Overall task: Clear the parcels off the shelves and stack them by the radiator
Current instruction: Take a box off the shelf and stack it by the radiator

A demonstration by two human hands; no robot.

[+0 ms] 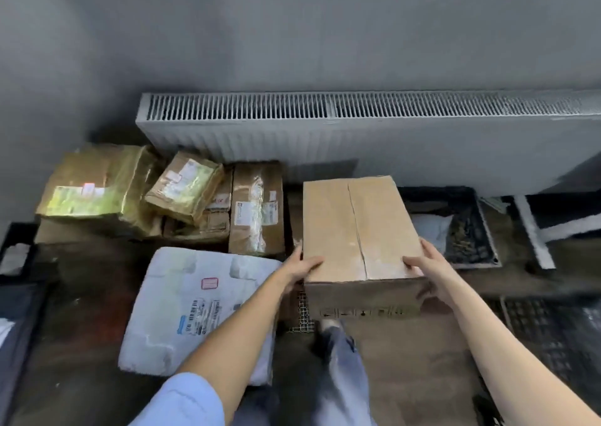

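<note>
A plain brown cardboard box (pixel 354 227) sits in front of the white radiator (pixel 357 139), its long side pointing at the wall. My left hand (pixel 300 268) grips its near left corner, thumb on the top. My right hand (pixel 426 263) grips its near right corner, thumb on the top as well. Whether the box rests on the floor or hangs just above it I cannot tell. To its left lie several taped brown parcels (pixel 257 207), among them a large one wrapped in shiny yellow tape (pixel 94 188) and a small one on top (pixel 185 188).
A big white padded mailer (pixel 195 308) lies on the dark floor at my left. A black plastic crate (pixel 468 230) with a white bag in it stands right of the box. Another dark crate (pixel 16 256) is at the far left. My shoe (pixel 328 324) is below the box.
</note>
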